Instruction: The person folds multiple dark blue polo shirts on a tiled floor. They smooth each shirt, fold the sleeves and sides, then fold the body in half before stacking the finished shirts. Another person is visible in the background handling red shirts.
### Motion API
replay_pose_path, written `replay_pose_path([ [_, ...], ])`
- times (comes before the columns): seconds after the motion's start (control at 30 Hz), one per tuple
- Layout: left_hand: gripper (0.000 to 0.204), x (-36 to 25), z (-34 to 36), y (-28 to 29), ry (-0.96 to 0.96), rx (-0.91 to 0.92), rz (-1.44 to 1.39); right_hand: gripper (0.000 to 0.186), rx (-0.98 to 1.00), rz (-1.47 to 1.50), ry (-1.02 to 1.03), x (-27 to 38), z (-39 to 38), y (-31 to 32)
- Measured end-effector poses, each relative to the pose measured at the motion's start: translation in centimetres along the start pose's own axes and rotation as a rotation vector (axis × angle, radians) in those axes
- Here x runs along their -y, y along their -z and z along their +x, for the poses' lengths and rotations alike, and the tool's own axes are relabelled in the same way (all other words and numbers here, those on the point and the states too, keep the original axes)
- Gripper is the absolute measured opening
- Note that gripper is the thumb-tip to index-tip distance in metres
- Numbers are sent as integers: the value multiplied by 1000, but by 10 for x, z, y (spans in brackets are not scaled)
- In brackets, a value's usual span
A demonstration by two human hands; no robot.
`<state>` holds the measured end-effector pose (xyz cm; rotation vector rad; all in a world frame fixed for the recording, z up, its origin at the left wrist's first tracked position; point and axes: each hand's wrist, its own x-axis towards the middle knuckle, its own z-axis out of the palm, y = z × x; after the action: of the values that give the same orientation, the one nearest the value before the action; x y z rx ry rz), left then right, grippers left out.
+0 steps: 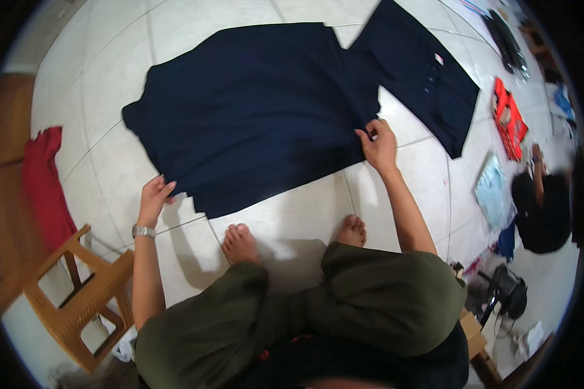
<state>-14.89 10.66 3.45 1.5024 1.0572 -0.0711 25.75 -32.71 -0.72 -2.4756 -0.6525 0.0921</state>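
Two hands on navy shirt [253, 110], flat on tiled floor [292, 220] | left hand [154, 198] fingers pinch hem corner | right hand [377, 142] fingers pinch side edge | one sleeve looks folded; rest unfolded

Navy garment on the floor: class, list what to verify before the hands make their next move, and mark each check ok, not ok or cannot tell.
1. Left hand pinches the navy garment at its near edge: ok.
2. Right hand grips the right edge: ok.
3. Cloth lies spread on the tiled floor: ok.
4. Cloth free of wrinkles: cannot tell.
5. Bare feet off the cloth: ok.
6. Red cloth apart from it: ok.
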Motion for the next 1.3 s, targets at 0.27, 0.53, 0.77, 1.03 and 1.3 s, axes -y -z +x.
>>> replay_pose_path([
  [0.27, 9, -58, -8, 14, -258, 101, -475, 24, 95, 55, 5, -15, 17, 4],
  [0.53, 27, -1, 14, -21, 85, -137, 54, 26, 248, 690, -257, -23, 39, 45],
  [0.77, 32, 22, 21, -27, -32, -204, 170, 24, 442, 532, -325, 4, 40, 58],
  [1.03, 15, -33, -23, 21, 95, -64, -201, 18, 263, 909, -416, 24, 46, 82],
  [1.3, 18, -74, -43, 34, 74, -88, -159, 21, 218, 944, -345, 31, 57, 103],
])
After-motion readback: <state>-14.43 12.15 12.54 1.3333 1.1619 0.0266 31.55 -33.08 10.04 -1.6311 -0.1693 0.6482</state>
